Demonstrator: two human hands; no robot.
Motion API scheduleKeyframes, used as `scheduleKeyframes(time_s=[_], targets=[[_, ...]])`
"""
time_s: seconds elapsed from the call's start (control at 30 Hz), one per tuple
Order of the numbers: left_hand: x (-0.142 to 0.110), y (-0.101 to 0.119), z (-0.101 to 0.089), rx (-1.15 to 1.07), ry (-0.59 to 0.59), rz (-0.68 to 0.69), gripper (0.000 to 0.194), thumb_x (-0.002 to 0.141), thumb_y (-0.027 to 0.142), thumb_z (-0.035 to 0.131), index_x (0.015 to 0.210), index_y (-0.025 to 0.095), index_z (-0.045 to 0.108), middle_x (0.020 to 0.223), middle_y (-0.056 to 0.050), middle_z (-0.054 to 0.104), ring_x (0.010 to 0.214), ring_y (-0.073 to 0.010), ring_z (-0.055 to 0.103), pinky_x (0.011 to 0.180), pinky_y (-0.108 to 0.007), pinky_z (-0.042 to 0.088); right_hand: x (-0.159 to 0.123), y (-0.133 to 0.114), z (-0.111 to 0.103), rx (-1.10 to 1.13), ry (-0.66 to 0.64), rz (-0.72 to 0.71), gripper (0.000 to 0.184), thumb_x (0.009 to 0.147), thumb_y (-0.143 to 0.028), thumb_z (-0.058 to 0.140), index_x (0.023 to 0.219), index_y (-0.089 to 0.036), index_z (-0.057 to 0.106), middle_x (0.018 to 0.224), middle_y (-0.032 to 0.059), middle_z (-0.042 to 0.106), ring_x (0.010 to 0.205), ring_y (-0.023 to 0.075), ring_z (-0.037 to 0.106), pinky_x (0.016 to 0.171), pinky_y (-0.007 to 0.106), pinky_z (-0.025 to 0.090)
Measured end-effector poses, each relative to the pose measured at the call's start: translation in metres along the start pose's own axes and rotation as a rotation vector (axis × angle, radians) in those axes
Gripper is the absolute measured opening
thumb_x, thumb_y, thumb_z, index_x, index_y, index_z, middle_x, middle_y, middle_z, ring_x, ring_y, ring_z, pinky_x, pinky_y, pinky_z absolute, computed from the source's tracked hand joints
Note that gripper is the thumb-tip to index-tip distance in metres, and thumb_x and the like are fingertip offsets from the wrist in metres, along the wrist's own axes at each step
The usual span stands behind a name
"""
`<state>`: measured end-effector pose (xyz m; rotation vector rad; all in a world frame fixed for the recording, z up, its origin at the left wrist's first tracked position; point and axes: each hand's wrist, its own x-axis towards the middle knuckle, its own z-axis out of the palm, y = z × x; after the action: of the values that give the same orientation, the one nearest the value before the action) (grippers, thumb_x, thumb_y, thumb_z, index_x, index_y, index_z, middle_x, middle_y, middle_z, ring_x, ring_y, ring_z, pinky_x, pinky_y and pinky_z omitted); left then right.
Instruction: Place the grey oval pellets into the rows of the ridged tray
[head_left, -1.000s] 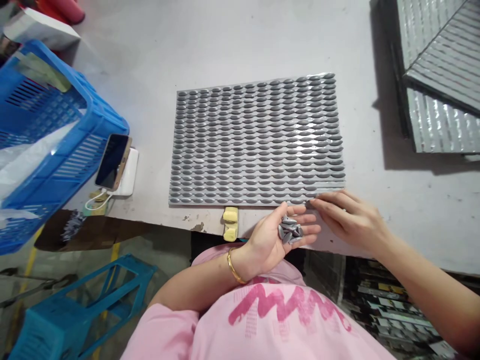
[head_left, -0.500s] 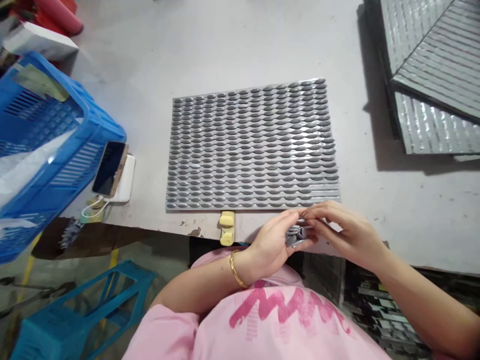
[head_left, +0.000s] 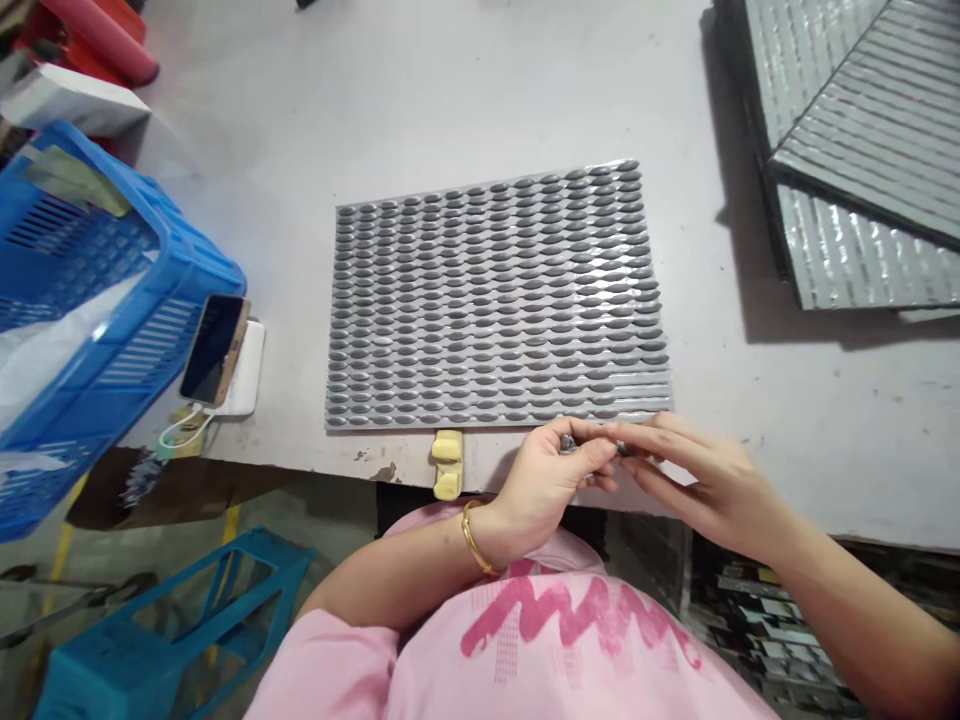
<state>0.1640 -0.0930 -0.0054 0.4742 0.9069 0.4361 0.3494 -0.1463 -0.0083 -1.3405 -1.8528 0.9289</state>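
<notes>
A rectangular sheet [head_left: 480, 312] lies on the table in front of me, covered with rows of small grey pointed-oval pieces. At its lower right corner a few bare strips [head_left: 639, 391] show. My left hand [head_left: 544, 475] is curled at the sheet's near edge, closed around several loose grey oval pieces [head_left: 568, 442], mostly hidden by the fingers. Just to its right, the fingertips of my right hand [head_left: 697, 465] meet the left fingers and pinch a small grey oval piece [head_left: 622, 450], partly covered.
Left are a blue plastic basket [head_left: 187, 245], a phone [head_left: 214, 350] on a white power bank [head_left: 246, 372], and a blue stool [head_left: 247, 575] below. A yellow block [head_left: 448, 465] sits at the table's near edge. Striped silvery panels [head_left: 840, 245] are stacked at right.
My right hand has left the sheet's lower right corner and come to my left hand. My left hand has gone from open-palmed to curled around the pieces. The view has shifted slightly.
</notes>
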Motion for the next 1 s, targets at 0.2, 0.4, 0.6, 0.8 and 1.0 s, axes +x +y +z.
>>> scheduleKeyframes(time_s=[0.2, 0.4, 0.6, 0.8, 1.0], targets=[[-0.002, 0.001, 0.004, -0.01, -0.003, -0.05, 0.033, 0.072, 0.025, 0.081, 0.096, 0.015, 0.061, 0.089, -0.001, 0.064, 0.064, -0.0071, 0.061, 0.068, -0.024, 0.048, -0.005, 0.006, 0.0, 0.259, 0.042, 0.252, 0.025, 0.094, -0.027, 0.062, 0.117, -0.029, 0.07, 0.095, 0.0025, 0.073, 0.082, 0.0169, 0.068, 0.07, 0.027, 0.056], [0.002, 0.003, 0.006, 0.036, -0.054, -0.087, 0.032, 0.075, 0.034, 0.08, 0.092, 0.015, 0.06, 0.071, 0.001, 0.062, 0.057, -0.0083, 0.059, 0.06, -0.023, 0.043, -0.007, 0.012, 0.003, 0.27, 0.227, 0.208, 0.015, 0.088, -0.017, 0.069, 0.098, -0.028, 0.072, 0.087, 0.0009, 0.07, 0.081, 0.016, 0.066, 0.07, 0.027, 0.054], [0.006, 0.005, 0.008, 0.002, -0.06, -0.129, 0.035, 0.074, 0.04, 0.08, 0.088, 0.016, 0.058, 0.068, 0.001, 0.061, 0.054, -0.0073, 0.055, 0.057, -0.022, 0.041, -0.005, 0.01, -0.007, 0.039, 0.127, -0.044, 0.046, 0.088, -0.003, 0.061, 0.126, -0.028, 0.064, 0.106, 0.0062, 0.069, 0.094, 0.0179, 0.068, 0.077, 0.029, 0.056], [0.004, 0.011, 0.012, -0.088, -0.024, -0.171, 0.021, 0.084, 0.023, 0.063, 0.102, 0.018, 0.054, 0.09, -0.006, 0.068, 0.072, -0.0156, 0.068, 0.061, -0.025, 0.05, 0.009, 0.033, -0.017, -0.317, 0.259, -0.153, 0.037, 0.089, -0.004, 0.061, 0.119, -0.025, 0.067, 0.102, 0.0071, 0.072, 0.088, 0.0175, 0.07, 0.078, 0.029, 0.057], [-0.001, 0.01, 0.014, -0.138, -0.033, -0.21, 0.015, 0.085, 0.012, 0.05, 0.099, 0.017, 0.05, 0.099, -0.012, 0.069, 0.084, -0.0214, 0.072, 0.072, -0.033, 0.055, 0.03, 0.055, -0.02, -0.493, 0.208, -0.136, 0.019, 0.094, -0.012, 0.057, 0.104, -0.022, 0.071, 0.096, 0.0069, 0.073, 0.082, 0.0173, 0.067, 0.073, 0.03, 0.054]])
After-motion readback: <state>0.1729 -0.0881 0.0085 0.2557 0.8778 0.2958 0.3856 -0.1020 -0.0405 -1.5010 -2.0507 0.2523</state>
